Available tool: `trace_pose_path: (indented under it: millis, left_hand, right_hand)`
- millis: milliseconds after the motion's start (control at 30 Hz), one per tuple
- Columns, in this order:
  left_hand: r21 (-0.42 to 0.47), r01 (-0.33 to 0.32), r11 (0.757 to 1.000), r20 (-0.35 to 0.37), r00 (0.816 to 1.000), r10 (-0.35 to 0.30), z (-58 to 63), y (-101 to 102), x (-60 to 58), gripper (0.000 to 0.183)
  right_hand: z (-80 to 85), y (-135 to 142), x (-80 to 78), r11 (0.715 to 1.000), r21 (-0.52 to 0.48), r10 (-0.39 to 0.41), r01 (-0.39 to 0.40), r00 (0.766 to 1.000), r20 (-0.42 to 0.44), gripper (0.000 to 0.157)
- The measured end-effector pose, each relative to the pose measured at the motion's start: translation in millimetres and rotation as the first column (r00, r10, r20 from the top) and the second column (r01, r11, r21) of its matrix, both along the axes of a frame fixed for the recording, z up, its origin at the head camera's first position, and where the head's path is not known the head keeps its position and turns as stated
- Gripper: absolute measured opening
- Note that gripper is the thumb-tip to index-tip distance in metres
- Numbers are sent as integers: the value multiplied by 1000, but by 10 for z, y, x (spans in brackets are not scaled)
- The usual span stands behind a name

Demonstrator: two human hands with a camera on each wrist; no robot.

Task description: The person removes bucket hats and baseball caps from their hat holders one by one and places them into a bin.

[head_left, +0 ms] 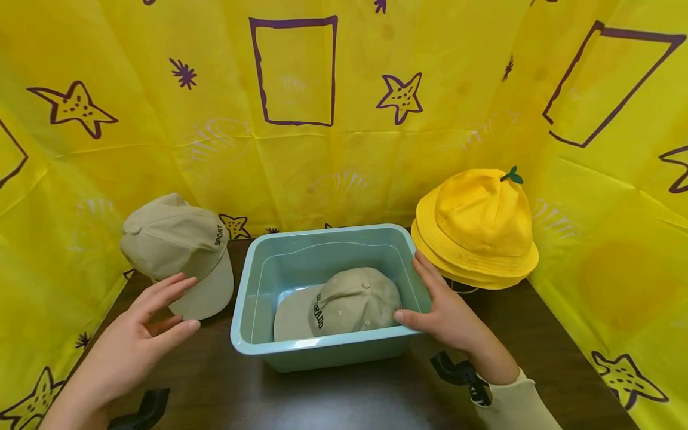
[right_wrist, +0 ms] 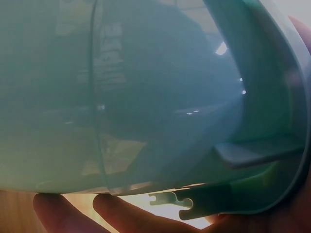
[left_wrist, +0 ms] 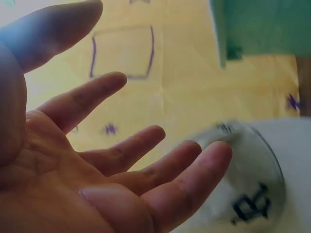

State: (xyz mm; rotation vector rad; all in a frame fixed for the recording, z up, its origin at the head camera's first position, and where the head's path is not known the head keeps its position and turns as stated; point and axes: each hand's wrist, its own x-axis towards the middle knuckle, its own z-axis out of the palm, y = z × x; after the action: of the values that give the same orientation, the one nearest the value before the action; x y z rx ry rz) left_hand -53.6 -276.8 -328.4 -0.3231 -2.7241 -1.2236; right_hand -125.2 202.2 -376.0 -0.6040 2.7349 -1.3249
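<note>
A light blue plastic bin (head_left: 328, 352) stands tilted toward me in the middle of the dark table. My right hand (head_left: 448, 313) grips its right end, thumb over the rim at the near corner; in the right wrist view its fingers (right_wrist: 121, 213) lie against the outer wall (right_wrist: 160, 97). Inside the bin is a beige baseball cap (head_left: 355, 301) with dark lettering, brim to the left. My left hand (head_left: 142, 334) hovers with spread fingers in front of another beige cap (head_left: 174, 239) marked SPORT, also partly visible in the left wrist view. Nothing is held in that hand.
Stacked yellow bucket hats (head_left: 475, 227) with a green sprout on top sit right of the bin, close to its rim. Yellow printed sheeting (head_left: 344, 167) walls off the back and both sides of the dark table (head_left: 344, 400).
</note>
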Motion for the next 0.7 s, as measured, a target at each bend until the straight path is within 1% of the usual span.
trace_pose_path:
  millis: [100,133,200,233,300,333,367,400,433,467,500,533,567,600,633,667,700]
  left_hand:
    - [2,-61,998,23,998,61,-111,-137,31,63]
    - [-14,-83,996,38,996,84,-142,-186,38,64]
    - [-43,-123,991,102,987,127,-194,-286,56,67]
    - [-51,-143,988,143,979,149,-220,-329,60,69]
    - [-47,-166,985,234,957,173,-264,-421,62,73]
    - [-32,-176,984,282,943,177,-292,-464,61,75]
    - [-12,-186,983,311,933,180,-331,-509,53,75]
    - [14,-197,980,326,928,182,-381,-550,44,75]
    - [69,-201,977,333,928,168,-440,-586,33,73]
    - [155,-198,968,329,934,138,-503,-627,21,71]
    - [249,-189,950,315,943,105,-575,-660,9,69]
    - [350,-172,921,291,954,68,-649,-690,-7,66]
    - [446,-152,882,263,964,33,-722,-717,-25,64]
    - [551,-124,825,234,972,-10,-793,-737,-39,64]
    - [643,-93,760,204,977,-54,-860,-757,-54,63]
    - [702,-73,709,182,980,-80,-918,-773,-69,63]
    - [734,-62,676,170,981,-94,-967,-786,-82,62]
  right_hand:
    - [-1,-1,-2,1000,-5,2,-2,1000,-1,104]
    - [0,-1,-3,1000,-7,4,-4,1000,-1,104]
    - [2,-1,-5,1000,-11,5,-5,1000,0,104]
    - [3,-1,-4,1000,-13,6,-6,1000,0,104]
    - [6,-2,-3,1000,-17,8,-8,1000,2,104]
    - [9,-1,-1,1000,-18,8,-8,1000,4,104]
    - [12,-1,2,1000,-16,8,-8,1000,5,104]
    - [16,-1,5,1000,-16,9,-9,1000,4,104]
    - [20,-1,8,1000,-17,9,-9,1000,5,104]
    - [23,-2,10,1000,-18,10,-10,1000,5,104]
    - [26,-2,12,1000,-18,10,-10,1000,5,104]
    - [28,-2,15,1000,-20,11,-10,1000,6,104]
    - [30,-2,17,1000,-21,11,-11,1000,6,104]
    - [31,-3,18,1000,-25,11,-11,1000,7,103]
    - [30,-4,18,1000,-26,12,-12,1000,7,103]
    - [29,-5,18,1000,-26,12,-12,1000,8,103]
    - [27,-5,18,1000,-27,12,-12,1000,10,103]
